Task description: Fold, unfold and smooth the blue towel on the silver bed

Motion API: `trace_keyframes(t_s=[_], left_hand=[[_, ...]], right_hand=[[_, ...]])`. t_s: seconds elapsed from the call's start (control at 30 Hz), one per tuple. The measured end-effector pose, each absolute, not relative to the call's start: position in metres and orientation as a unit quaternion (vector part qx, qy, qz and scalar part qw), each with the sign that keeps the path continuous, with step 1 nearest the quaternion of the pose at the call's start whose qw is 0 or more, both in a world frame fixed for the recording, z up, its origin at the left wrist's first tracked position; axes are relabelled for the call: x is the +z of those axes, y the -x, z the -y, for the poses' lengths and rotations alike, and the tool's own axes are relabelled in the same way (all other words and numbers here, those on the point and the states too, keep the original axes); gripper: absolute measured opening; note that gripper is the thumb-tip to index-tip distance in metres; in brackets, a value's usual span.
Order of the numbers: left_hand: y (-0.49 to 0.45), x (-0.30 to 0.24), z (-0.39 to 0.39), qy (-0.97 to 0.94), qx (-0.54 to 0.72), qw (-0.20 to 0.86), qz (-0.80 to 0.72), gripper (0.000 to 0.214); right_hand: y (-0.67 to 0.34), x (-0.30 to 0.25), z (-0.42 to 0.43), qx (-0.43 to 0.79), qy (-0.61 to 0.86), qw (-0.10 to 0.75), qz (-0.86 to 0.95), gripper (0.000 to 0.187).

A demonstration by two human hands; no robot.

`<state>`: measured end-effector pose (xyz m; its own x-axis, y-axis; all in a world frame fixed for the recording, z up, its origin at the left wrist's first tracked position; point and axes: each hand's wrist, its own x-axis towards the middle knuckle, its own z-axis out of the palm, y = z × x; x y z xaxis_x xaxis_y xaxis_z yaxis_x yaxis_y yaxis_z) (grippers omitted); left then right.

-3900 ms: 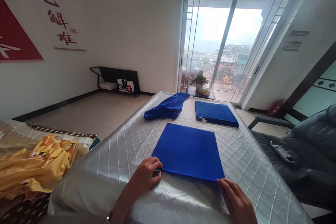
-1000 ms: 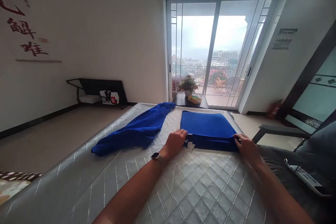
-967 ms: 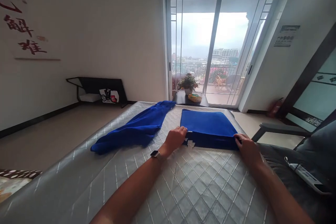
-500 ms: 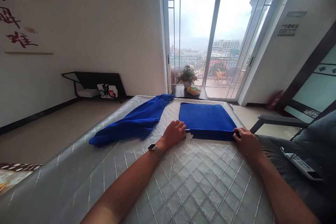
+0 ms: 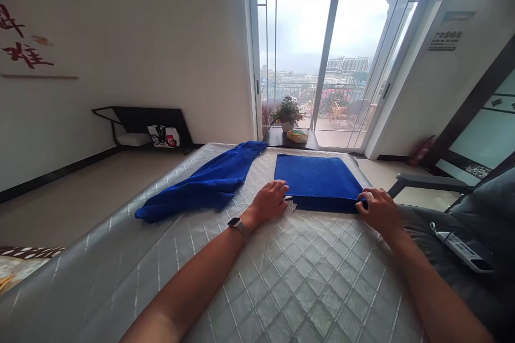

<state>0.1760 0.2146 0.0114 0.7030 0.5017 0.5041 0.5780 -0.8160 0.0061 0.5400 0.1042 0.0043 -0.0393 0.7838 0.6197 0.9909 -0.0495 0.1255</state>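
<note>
A stack of folded blue towels (image 5: pixel 316 179) lies at the far right of the quilted silver mattress (image 5: pixel 281 284). My left hand (image 5: pixel 269 202), a watch on its wrist, rests against the stack's near left corner, by a small white tag. My right hand (image 5: pixel 376 209) touches the near right corner, its fingers on the stack's edge. A loose, crumpled blue towel (image 5: pixel 205 185) stretches across the mattress to the left of the stack, apart from both hands.
Beyond the mattress stands a small dark table (image 5: pixel 292 139) with a potted plant, in front of sliding glass doors. A dark armchair (image 5: pixel 462 225) with a remote control (image 5: pixel 461 249) is at the right. A low black shelf (image 5: pixel 140 126) stands by the left wall.
3.9 s ago my hands held a folded towel near me. It now lies on the far stack, and both hands have stayed at the stack's near corners over the last second.
</note>
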Motion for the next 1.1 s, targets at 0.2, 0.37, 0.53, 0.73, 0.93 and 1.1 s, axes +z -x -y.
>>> trace_keyframes(t_s=[0.2,0.37,0.53,0.73,0.93,1.1], left_hand=[[-0.183,0.009,-0.209,0.947,-0.226,0.018,0.227,0.061],[-0.184,0.005,-0.209,0.958,-0.127,-0.052,0.25,0.064],[-0.178,0.024,-0.212,0.955,-0.078,-0.119,0.259,0.071],[-0.114,0.069,-0.241,0.887,-0.015,-0.098,0.45,0.043],[-0.042,0.09,-0.261,0.738,0.01,-0.047,0.673,0.033],[-0.029,0.089,-0.266,0.721,0.003,-0.092,0.686,0.029]], right_hand=[[-0.523,-0.007,-0.112,-0.205,0.647,0.174,0.713,0.052],[-0.529,-0.02,-0.115,-0.104,0.668,0.12,0.727,0.059],[-0.538,-0.026,-0.116,-0.107,0.662,0.134,0.729,0.061],[-0.543,-0.032,-0.118,-0.125,0.644,0.177,0.734,0.058],[-0.549,-0.035,-0.12,-0.128,0.629,0.206,0.739,0.057],[-0.553,-0.035,-0.122,-0.117,0.625,0.225,0.739,0.058]])
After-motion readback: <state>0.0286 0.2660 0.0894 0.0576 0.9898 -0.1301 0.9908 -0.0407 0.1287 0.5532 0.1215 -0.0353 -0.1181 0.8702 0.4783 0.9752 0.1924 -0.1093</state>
